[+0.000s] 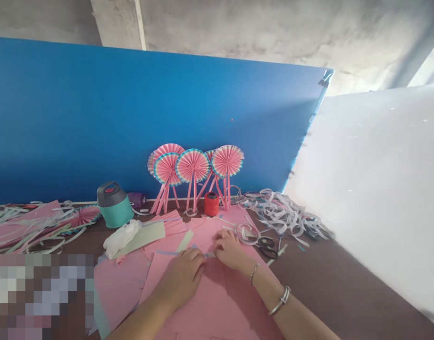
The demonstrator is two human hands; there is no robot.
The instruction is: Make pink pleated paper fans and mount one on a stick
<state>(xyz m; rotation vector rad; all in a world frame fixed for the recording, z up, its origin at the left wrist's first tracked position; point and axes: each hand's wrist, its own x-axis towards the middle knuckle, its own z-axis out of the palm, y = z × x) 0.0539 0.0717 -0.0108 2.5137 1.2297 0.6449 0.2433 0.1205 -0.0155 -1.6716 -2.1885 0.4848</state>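
A large pink paper sheet (203, 311) lies in front of me, with a pale blue-white strip along its far edge. My left hand (183, 275) rests on that edge, its fingers together and bent down, closed at the paper. Curled over the same edge, the fingers of my right hand (231, 250) are pinched; their tips are partly hidden. Only a small gap separates the two hands, and the strip shows between them. Right of my right hand are a roll of clear tape (247, 233) and black-handled scissors (267, 247).
Pink pleated paper fans (193, 165) on sticks lean against the blue board (96, 108). Before them stands a red thread spool (212, 204). A teal-and-grey container (115, 205) is at left. Paper-strip offcuts (277, 208) heap at right, beside the white wall (379, 189).
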